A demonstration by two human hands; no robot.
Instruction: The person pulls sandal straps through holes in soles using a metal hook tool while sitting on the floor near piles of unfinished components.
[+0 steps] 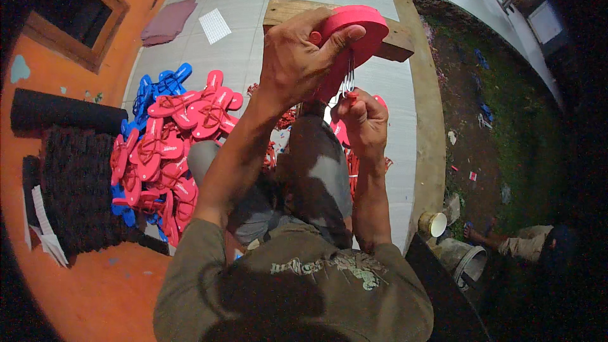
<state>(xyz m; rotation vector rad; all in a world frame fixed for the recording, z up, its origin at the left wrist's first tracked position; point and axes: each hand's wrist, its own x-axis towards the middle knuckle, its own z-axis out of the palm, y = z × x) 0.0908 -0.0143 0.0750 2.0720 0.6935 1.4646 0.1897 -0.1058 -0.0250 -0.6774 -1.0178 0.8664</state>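
Note:
My left hand (294, 57) is closed round a pink flip-flop sole (358, 22), raised in front of me with its thumb on the face. A small red knob (315, 38) shows beside the fingers. Below the sole, my right hand (362, 123) pinches a small red piece (353, 95), whose exact kind I cannot make out. A thin shiny metal loop (349, 76) runs between the sole and those fingertips. Behind the sole lies a wooden beam (396, 44). Part of the sole is hidden by my left hand.
To the left lies a heap of pink flip-flops (168, 145), with blue flip-flops (168, 85) beyond. Dark stacked sheets (79, 183) stand by the orange wall (82, 297). Buckets (472, 263) stand at lower right, near another person's leg (491, 239). Red straps (354, 177) lie under my arms.

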